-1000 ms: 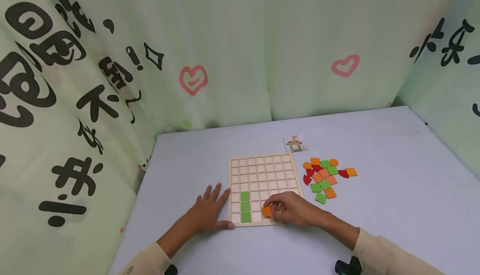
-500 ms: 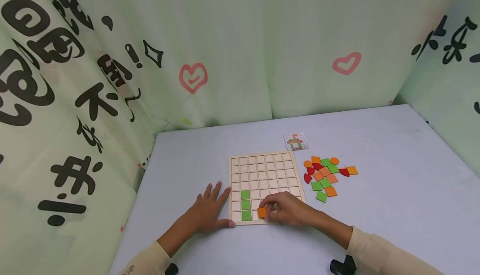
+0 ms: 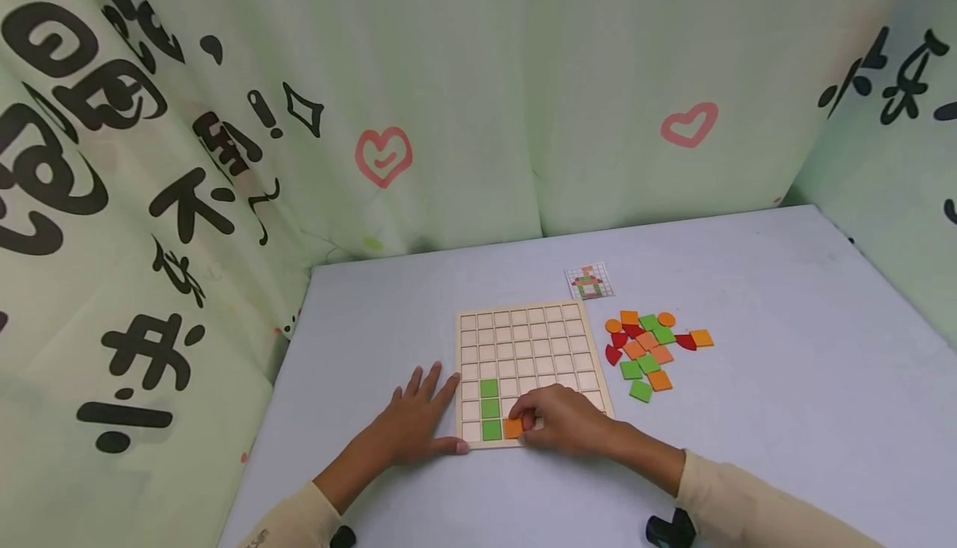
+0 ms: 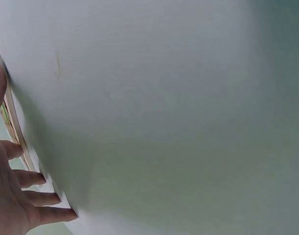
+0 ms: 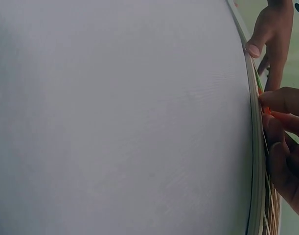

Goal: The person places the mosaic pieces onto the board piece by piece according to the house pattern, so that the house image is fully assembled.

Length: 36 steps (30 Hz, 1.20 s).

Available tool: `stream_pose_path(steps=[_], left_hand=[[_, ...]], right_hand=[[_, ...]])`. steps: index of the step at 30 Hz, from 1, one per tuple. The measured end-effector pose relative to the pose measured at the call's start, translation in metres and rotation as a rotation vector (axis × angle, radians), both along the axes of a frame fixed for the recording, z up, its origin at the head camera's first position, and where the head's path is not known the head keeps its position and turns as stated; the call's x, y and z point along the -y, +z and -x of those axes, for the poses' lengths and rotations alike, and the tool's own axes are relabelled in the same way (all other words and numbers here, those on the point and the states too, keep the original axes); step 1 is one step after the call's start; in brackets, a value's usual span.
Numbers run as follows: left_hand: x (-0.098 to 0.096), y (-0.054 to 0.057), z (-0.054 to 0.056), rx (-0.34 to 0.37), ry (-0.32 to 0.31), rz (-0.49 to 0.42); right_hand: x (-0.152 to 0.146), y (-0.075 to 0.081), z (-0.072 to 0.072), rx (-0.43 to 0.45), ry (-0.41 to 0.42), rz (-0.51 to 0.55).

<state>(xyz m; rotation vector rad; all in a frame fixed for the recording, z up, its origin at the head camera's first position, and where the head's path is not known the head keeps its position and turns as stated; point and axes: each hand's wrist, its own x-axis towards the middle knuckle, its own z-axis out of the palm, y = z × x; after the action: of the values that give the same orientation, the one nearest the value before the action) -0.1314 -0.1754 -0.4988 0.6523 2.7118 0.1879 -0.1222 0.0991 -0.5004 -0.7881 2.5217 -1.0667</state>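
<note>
A wooden grid board lies on the table. Three green square tiles fill a short column near its lower left. My right hand pinches an orange square tile by its right side, over the bottom row just right of the lowest green tile. In the right wrist view, thumb and fingers close on the orange tile right at the board's near edge. My left hand lies spread on the table, thumb and index finger against the board's left edge; the left wrist view shows its fingers straight.
Right of the board lies a loose pile of tiles: green and orange squares, orange rounds and red quarter-circle pieces. Behind the board's far right corner is a small pattern card. A printed curtain hangs behind the table.
My right hand has slid left along the bottom row with the orange tile, which now sits over the cell beside the green column. The left hand has stayed put.
</note>
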Motion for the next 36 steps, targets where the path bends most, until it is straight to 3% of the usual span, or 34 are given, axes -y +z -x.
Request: stream_pose_path(steps=[13, 36], left_hand=[[0.0014, -0.0005, 0.001, -0.023, -0.009, -0.009], [0.0011, -0.0024, 0.0015, -0.002, -0.005, 0.006]], right_hand=[[0.006, 0.0047, -0.0022, -0.036, -0.052, -0.028], [0.0064, 0.0056, -0.0049, -0.063, -0.078, -0.051]])
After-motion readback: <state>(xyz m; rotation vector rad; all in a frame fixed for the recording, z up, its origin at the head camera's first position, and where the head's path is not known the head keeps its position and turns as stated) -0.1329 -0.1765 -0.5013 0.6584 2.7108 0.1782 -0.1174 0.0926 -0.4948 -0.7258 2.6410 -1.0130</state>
